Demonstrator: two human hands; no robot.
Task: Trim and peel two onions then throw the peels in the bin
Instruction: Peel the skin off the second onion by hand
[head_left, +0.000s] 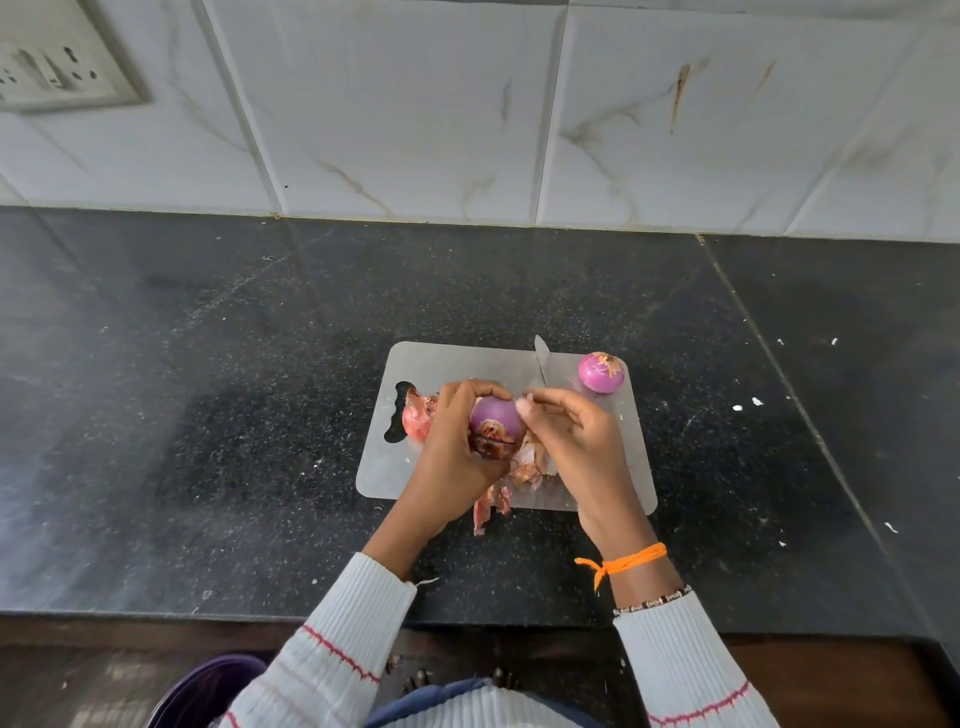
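- Left hand (457, 441) curls round a purple onion (497, 418) above the cutting board (457, 364).
- Right hand (571, 436) pinches skin at the onion's top.
- Second onion (601, 372) sits at the board's far right corner, beside the knife (541, 361).
- Peels (418, 415) lie on the board and tabletop (208, 415).

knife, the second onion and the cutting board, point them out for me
knife (541, 359), head view, on the bare blade beyond the hands.
second onion (601, 372), head view, middle of its purple skin.
cutting board (457, 364), head view, bare metal near the far edge.
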